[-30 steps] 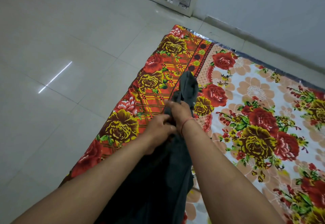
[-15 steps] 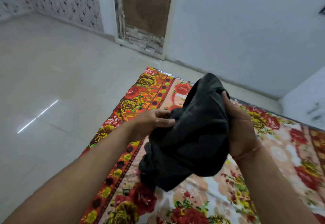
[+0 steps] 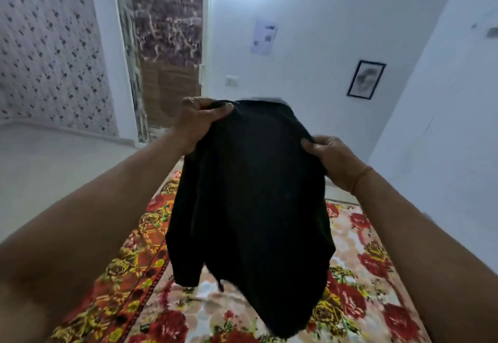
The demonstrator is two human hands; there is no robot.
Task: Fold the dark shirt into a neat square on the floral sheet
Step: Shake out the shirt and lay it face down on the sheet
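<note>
Head view: we clamp both hands, left (image 3: 198, 123) and right (image 3: 332, 158), on the dark shirt (image 3: 253, 208) above the floral sheet (image 3: 358, 283); white walls (image 3: 310, 46), tiled floor (image 3: 54, 159).

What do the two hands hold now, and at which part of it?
Both hold the dark shirt, raised above the floral sheet. The left hand and the right hand each pinch its upper edge, one at each top corner.

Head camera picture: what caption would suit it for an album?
Both hands, left and right, hold a dark shirt up above a floral sheet.
</note>
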